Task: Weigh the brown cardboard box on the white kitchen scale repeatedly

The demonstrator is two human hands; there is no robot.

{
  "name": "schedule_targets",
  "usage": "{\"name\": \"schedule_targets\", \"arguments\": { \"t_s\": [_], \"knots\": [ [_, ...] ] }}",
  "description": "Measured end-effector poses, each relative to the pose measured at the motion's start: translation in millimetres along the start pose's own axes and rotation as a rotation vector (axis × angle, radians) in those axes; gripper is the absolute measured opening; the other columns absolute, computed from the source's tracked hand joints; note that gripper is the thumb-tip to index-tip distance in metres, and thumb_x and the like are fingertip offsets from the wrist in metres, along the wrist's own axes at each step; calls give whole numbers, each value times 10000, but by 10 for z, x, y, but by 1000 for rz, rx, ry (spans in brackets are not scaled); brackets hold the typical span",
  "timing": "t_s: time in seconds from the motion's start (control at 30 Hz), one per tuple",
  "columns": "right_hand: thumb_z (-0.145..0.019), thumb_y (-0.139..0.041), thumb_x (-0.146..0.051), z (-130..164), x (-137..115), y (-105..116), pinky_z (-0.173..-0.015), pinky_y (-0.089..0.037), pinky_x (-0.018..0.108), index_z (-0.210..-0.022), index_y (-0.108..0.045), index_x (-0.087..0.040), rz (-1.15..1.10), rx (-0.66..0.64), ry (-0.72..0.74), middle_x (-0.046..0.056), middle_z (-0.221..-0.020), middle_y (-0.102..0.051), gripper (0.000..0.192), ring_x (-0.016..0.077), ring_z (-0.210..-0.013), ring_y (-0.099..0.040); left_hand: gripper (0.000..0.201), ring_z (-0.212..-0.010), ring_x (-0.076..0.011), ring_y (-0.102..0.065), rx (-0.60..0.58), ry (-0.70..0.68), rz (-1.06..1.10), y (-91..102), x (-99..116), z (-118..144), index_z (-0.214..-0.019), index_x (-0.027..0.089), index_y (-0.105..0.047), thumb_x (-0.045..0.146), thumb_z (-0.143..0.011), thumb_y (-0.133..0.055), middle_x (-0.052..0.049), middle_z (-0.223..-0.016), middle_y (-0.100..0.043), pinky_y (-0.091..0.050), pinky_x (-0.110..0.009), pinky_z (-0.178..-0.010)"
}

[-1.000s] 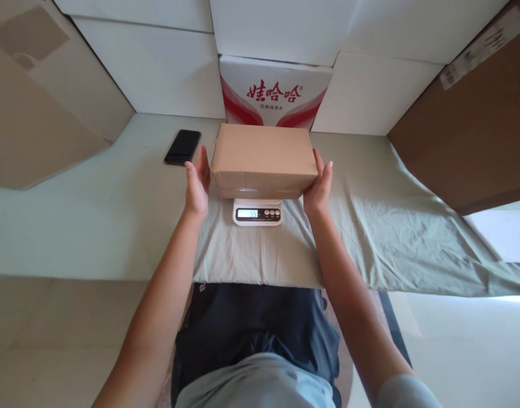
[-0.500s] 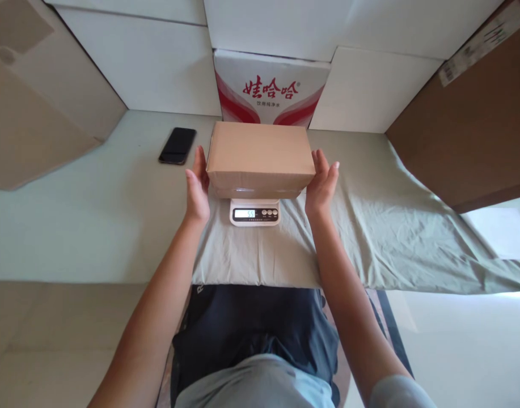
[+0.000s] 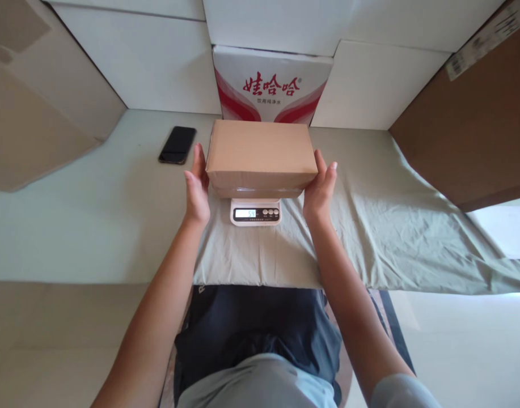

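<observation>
A closed brown cardboard box (image 3: 262,148) rests on a small white digital kitchen scale (image 3: 256,221). The scale's platform is hidden beneath it; the lit display seems to read 54. My left hand (image 3: 197,195) is at the box's left side, fingers stretched out along it and thumb raised. On the opposite side my right hand (image 3: 319,190) lies against the right end, fingers extended and partly behind the front corner. Both hands are open, and neither is wrapped round the box. Whether the left palm presses on the cardboard I cannot tell.
A black phone (image 3: 177,145) lies left of the box. Behind stands a white carton with red lettering (image 3: 271,85), between white panels. Large brown cartons flank the work area, one at left (image 3: 38,107) and one at right (image 3: 468,124). A pale green cloth (image 3: 260,260) covers the table.
The scale's display has gone from about 55 to 54. My right hand has shifted slightly left, closer against the box, whose right edge sits a touch further right. My left hand has barely moved.
</observation>
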State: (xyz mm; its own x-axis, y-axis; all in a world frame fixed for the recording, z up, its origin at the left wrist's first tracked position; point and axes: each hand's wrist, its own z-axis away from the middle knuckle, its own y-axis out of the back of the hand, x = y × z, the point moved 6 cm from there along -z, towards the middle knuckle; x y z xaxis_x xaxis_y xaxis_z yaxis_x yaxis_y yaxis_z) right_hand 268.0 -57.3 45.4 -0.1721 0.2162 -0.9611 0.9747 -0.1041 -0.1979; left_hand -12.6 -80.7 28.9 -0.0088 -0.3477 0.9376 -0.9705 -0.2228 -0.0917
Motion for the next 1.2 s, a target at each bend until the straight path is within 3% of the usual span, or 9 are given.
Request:
{"name": "schedule_targets", "arguments": {
  "t_s": [0.27, 0.67, 0.97, 1.2],
  "knots": [
    [-922, -291, -838, -13, 16, -31, -1389, -190, 529, -1592, -436, -269, -77, -5, -13, 14, -1694, -451, 891, 263, -1655, -295, 720, -1665, -200, -179, -58, -69, 150, -20, -45, 7, -1514, 497, -539, 860, -917, -368, 158, -1726, -352, -230, -344, -1353],
    [-914, -374, -792, -21, 108, -47, -1387, -187, 567, -1468, -574, -287, -184, 29, -31, -3, -1631, -541, 777, 258, -1631, -354, 706, -1656, -202, -218, -57, -100, 168, 2, -122, -47, -1487, 525, -562, 873, -900, -384, 174, -1695, -395, -275, -355, -1348],
    [-921, -380, -779, 9, 103, -75, -1357, -287, 581, -1378, -646, -294, -183, 39, 6, 12, -1496, -672, 718, 270, -1557, -482, 692, -1644, -222, -265, -56, -100, 199, -44, -133, -28, -1502, 492, -559, 834, -911, -446, 134, -1681, -442, -259, -387, -1359],
    [-973, -363, -726, 97, 129, -70, -1363, -294, 543, -1504, -555, -305, -159, 68, 53, 9, -1594, -582, 704, 246, -1588, -435, 734, -1647, -230, -260, -42, -78, 169, -16, -140, -36, -1511, 463, -558, 853, -902, -437, 116, -1692, -430, -267, -396, -1360]
  ]
}}
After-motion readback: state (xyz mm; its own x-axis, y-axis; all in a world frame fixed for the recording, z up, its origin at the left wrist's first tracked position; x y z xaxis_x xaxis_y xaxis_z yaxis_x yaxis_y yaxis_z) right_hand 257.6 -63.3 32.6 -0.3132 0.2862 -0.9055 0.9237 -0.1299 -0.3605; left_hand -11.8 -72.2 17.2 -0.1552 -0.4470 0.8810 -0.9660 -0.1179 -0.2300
